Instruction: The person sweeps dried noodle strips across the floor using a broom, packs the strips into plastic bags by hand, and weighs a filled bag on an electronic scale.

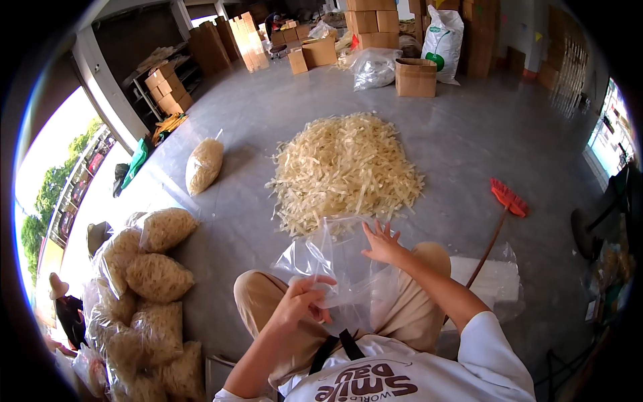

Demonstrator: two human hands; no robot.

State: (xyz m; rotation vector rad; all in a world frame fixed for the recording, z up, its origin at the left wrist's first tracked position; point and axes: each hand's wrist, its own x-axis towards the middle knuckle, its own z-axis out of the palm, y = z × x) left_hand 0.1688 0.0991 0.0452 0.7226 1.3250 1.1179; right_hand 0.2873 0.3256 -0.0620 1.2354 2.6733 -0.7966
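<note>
A clear plastic bag [348,275] hangs spread out over my lap. My left hand [305,298] has its fingers curled and pinches the near left side of the bag. At the far right edge of the bag is my right hand [383,244], with fingers stretched and spread; it seems to touch the film without gripping it. Just beyond the bag, a heap of pale yellow, flat dried strips [345,171] lies on the floor. The far edge of the bag reaches the near side of this heap.
Several filled bags [161,278] are piled at the left, and a tied bag [205,166] stands farther off. A red broom [509,197] and a stack of plastic bags [492,278] lie at the right. Cardboard boxes [415,78] and a white sack [443,40] stand behind.
</note>
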